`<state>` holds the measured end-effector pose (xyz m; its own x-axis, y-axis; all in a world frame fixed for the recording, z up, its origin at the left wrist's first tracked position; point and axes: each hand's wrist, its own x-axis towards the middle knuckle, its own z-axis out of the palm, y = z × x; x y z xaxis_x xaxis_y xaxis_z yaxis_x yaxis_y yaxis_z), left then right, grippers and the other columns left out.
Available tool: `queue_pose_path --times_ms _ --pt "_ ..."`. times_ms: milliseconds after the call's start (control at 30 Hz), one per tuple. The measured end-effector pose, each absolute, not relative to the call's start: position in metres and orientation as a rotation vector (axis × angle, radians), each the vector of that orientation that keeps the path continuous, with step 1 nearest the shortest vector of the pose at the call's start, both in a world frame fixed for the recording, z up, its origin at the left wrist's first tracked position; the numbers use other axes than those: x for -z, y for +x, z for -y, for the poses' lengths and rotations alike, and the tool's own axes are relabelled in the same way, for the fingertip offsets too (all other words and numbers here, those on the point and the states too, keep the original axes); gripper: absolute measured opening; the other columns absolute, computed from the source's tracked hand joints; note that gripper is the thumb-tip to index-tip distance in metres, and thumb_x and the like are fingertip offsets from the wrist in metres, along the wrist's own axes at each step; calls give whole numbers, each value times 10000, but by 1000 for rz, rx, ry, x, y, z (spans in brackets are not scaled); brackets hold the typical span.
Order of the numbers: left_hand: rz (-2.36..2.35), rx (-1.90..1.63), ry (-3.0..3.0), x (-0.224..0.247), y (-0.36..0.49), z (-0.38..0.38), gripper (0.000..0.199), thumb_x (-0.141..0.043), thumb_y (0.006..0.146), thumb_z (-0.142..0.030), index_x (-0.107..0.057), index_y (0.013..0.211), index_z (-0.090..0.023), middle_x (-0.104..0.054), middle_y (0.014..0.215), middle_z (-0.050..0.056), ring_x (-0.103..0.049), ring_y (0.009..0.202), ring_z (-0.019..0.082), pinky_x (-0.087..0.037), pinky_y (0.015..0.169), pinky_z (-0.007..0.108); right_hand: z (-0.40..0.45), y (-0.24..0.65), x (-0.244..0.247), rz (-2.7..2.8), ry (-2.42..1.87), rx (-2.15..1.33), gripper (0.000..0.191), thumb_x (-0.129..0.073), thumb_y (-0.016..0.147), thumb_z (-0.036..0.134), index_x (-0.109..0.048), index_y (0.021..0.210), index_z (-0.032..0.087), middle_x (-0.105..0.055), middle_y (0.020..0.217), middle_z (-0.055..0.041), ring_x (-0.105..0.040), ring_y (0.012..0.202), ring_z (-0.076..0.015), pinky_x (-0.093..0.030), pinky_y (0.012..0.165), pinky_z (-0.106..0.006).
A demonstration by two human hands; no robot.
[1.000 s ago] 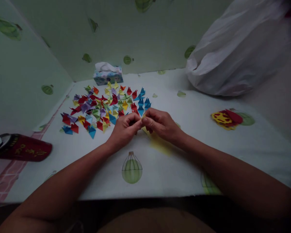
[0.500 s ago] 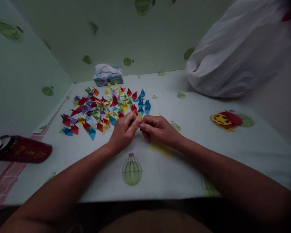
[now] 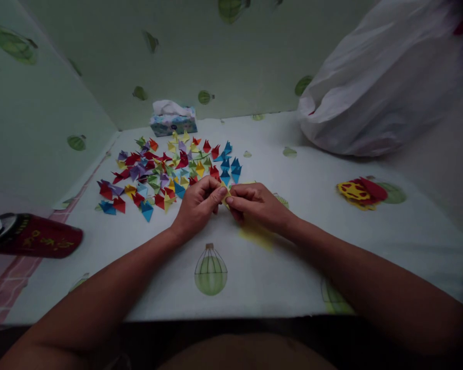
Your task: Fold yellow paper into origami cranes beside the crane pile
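A small yellow folded paper is pinched between my two hands at the middle of the table. My left hand has thumb and bent fingers closed on its left side. From the right, my right hand grips it with thumb and forefinger. The fingers cover most of the paper. Just behind and left of my hands lie many small folded paper pieces in red, blue, yellow, green and purple. A flat yellow piece rests on the table below my right hand.
A tissue box stands at the back wall. The red can is at the left edge. At the back right sits a large white plastic bag, with red and yellow cut-outs in front of it.
The yellow paper's pointed tip, which stood up between my fingertips before, now shows less and is tilted. My hands have stayed in nearly the same place.
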<state>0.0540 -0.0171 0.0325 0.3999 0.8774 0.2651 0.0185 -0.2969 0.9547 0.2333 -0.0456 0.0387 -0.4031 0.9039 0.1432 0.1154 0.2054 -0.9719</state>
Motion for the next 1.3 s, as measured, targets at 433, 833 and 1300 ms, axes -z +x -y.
queue_pose_path --times_ms 433,833,1300 --pt "-853 -1049 1716 -31 56 20 349 -647 917 -487 -562 751 -192 -539 606 -37 -515 502 88 -412 497 223 46 231 -37 1573 -995 -1347 235 -605 866 285 -520 664 200 -570 560 45 -515 491 -93 -431 511 -245" --pt "-816 -1012 1663 -28 56 17 308 -681 901 -460 -593 798 -183 -609 622 -21 -582 531 96 -488 539 224 48 230 -34 1647 -1148 -915 258 -589 921 301 -536 691 197 -573 584 27 -505 543 -104 -385 557 -263" --pt "-777 -990 1532 -25 59 15 373 -806 796 -457 -564 821 -175 -648 673 -25 -660 553 105 -557 550 222 45 231 -29 1586 -1077 -933 175 -608 931 312 -580 809 191 -564 602 42 -524 537 -99 -405 555 -258"
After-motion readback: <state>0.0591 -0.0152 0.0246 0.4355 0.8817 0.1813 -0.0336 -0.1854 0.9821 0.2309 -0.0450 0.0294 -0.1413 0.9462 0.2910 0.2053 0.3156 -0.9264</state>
